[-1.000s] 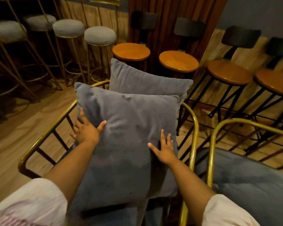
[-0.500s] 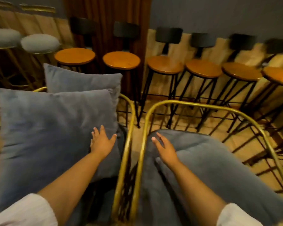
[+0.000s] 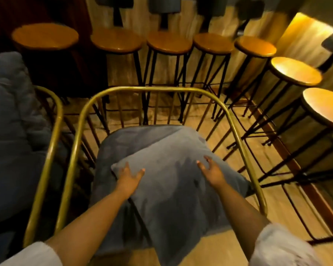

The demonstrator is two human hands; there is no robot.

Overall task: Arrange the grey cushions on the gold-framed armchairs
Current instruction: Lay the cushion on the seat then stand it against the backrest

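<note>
A gold-framed armchair (image 3: 146,89) stands right in front of me. A grey cushion (image 3: 169,181) lies tilted on its seat, on top of another grey cushion (image 3: 127,139). My left hand (image 3: 129,176) rests on the top cushion's left corner, fingers spread. My right hand (image 3: 211,170) lies flat on its right side, fingers apart. At the left edge a second gold-framed armchair (image 3: 54,131) holds grey cushions (image 3: 12,116) leaning upright.
A row of several wooden-topped bar stools (image 3: 169,43) on black legs stands behind the armchairs, curving round to the right (image 3: 327,106). The two armchairs stand side by side, frames almost touching. Wooden floor (image 3: 277,200) shows on the right.
My view swung right from the left armchair to the right one. Both hands left the upright cushion and now rest on the cushion lying on the right armchair.
</note>
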